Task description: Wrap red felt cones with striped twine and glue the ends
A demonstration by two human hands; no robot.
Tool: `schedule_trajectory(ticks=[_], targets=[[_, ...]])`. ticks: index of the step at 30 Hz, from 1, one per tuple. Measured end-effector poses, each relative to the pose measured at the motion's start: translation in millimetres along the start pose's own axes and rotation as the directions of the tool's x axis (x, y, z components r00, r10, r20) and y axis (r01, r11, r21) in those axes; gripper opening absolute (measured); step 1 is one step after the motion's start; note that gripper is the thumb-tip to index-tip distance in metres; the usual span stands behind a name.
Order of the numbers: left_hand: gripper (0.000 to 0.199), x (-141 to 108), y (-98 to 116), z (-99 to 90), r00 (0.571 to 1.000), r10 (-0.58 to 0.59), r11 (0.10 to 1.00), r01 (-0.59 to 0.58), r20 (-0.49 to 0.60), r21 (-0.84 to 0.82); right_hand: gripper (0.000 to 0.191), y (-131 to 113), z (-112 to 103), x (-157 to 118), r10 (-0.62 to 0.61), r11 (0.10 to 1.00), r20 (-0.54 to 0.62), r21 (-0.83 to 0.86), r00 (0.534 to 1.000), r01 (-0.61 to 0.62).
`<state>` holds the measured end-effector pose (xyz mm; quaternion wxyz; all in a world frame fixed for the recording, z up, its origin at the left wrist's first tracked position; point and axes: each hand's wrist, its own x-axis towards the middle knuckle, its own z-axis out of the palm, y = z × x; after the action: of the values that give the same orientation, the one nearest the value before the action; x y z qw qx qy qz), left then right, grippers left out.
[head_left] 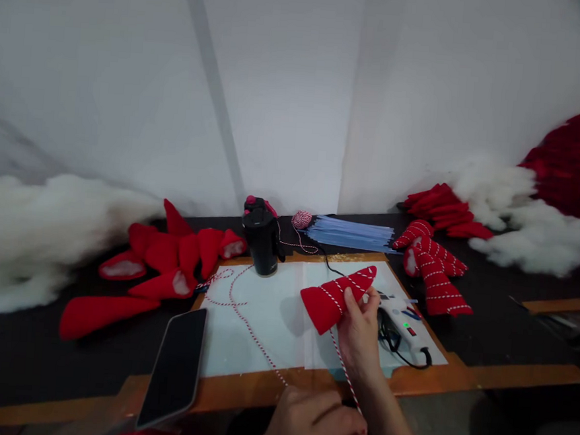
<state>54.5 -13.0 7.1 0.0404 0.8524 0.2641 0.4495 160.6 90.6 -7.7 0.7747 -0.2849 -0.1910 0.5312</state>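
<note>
Closest to my view, the left hand (311,426) sits at the bottom of the frame with its fingers curled closed; the red-and-white twine (256,344) runs toward it, but I cannot tell whether it is pinched there. That would keep the line taut, if it is held. The right hand (360,335) is closed on a red felt cone (336,300) banded with twine, gripping near its wide end and holding it up over the white mat (267,328), which leaves the tip free and the wrapped side facing me. The mat lies on an orange-edged board (258,391), seemingly a protected work surface. Just right of the cone, a white hot glue gun (402,321) rests within easy reach, its cord trailing off the mat. A phone (175,368) lies at the near left. Farther out stand a black tumbler (261,239), a ball of twine (301,219) and pale blue sticks (348,233). Plain red cones (168,255) sit left, banded ones (437,274) right, apparently sorted, with white stuffing (528,227) behind them against the wall (289,91).
</note>
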Motion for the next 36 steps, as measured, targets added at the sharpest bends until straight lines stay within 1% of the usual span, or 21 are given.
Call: schedule_trajectory(ticks=[3, 5, 6, 8, 10, 12, 13, 16, 20, 23, 25, 27, 28, 30, 32, 34, 36], targets=[[0.009, 11, -2, -23.3, 0.997, -0.08, 0.996, 0.08, 0.007, -0.034, 0.045, -3, -5, -3, -0.004, 1.0, 0.033, -0.015, 0.999, 0.005], [0.008, 18, -7, -38.7, 0.983, -0.183, 0.983, 0.182, -0.024, -0.033, 0.047, -6, -9, -5, 0.018, 0.999, 0.059, -0.027, 0.998, -0.016], [0.009, 20, -10, -45.5, 0.969, -0.243, 0.97, 0.241, -0.044, -0.032, 0.048, -7, -11, -6, 0.032, 0.999, 0.069, -0.034, 0.997, -0.03], [0.009, 22, -18, -55.9, 0.928, -0.365, 0.931, 0.362, -0.081, -0.043, 0.049, -11, -14, -8, 0.062, 0.998, 0.081, -0.036, 0.995, -0.06], [0.009, 21, -29, -61.3, 0.877, -0.472, 0.881, 0.467, -0.093, -0.073, 0.05, -15, -16, -9, 0.091, 0.996, 0.083, -0.011, 0.992, -0.09], [0.01, 19, -39, -62.1, 0.832, -0.544, 0.838, 0.535, -0.104, -0.108, 0.051, -18, -16, -11, 0.119, 0.992, 0.084, 0.029, 0.989, -0.122], [0.011, 18, -43, -61.1, 0.817, -0.567, 0.823, 0.555, -0.105, -0.124, 0.052, -19, -16, -11, 0.134, 0.989, 0.087, 0.046, 0.987, -0.138], [0.013, 15, -50, -55.9, 0.798, -0.595, 0.8, 0.579, -0.093, -0.157, 0.055, -20, -14, -14, 0.185, 0.98, 0.102, 0.054, 0.978, -0.191], [0.012, 13, -53, -48.3, 0.806, -0.591, 0.795, 0.572, -0.043, -0.2, 0.056, -18, -12, -18, 0.253, 0.964, 0.111, 0.054, 0.961, -0.26], [0.013, 9, -55, -44.0, 0.789, -0.615, 0.764, 0.597, 0.004, -0.245, 0.058, -18, -12, -19, 0.31, 0.946, 0.052, 0.087, 0.949, -0.314], [0.015, 7, -57, -41.7, 0.765, -0.644, 0.733, 0.625, 0.022, -0.27, 0.061, -18, -12, -18, 0.364, 0.923, 0.018, 0.122, 0.931, -0.364], [0.017, 5, -59, -39.7, 0.759, -0.65, 0.72, 0.628, 0.032, -0.294, 0.06, -20, -13, -17, 0.44, 0.883, 0.04, 0.162, 0.897, -0.44], [0.017, 4, -59, -38.6, 0.769, -0.638, 0.727, 0.616, 0.032, -0.305, 0.058, -21, -14, -16, 0.483, 0.855, 0.073, 0.177, 0.872, -0.488], [0.017, 2, -60, -35.9, 0.805, -0.593, 0.757, 0.568, 0.025, -0.323, 0.052, -21, -15, -15, 0.555, 0.794, 0.156, 0.193, 0.817, -0.576], [0.015, 0, -59, -32.3, 0.833, -0.553, 0.782, 0.522, 0.008, -0.341, 0.048, -19, -17, -15, 0.584, 0.759, 0.228, 0.186, 0.779, -0.624], [0.013, -1, -59, -28.1, 0.846, -0.533, 0.788, 0.496, -0.002, -0.364, 0.043, -15, -19, -16, 0.57, 0.77, 0.295, 0.132, 0.767, -0.624], [0.009, -2, -58, -24.2, 0.858, -0.514, 0.794, 0.472, -0.008, -0.383, 0.04, -9, -21, -17, 0.532, 0.809, 0.339, 0.065, 0.776, -0.584]])
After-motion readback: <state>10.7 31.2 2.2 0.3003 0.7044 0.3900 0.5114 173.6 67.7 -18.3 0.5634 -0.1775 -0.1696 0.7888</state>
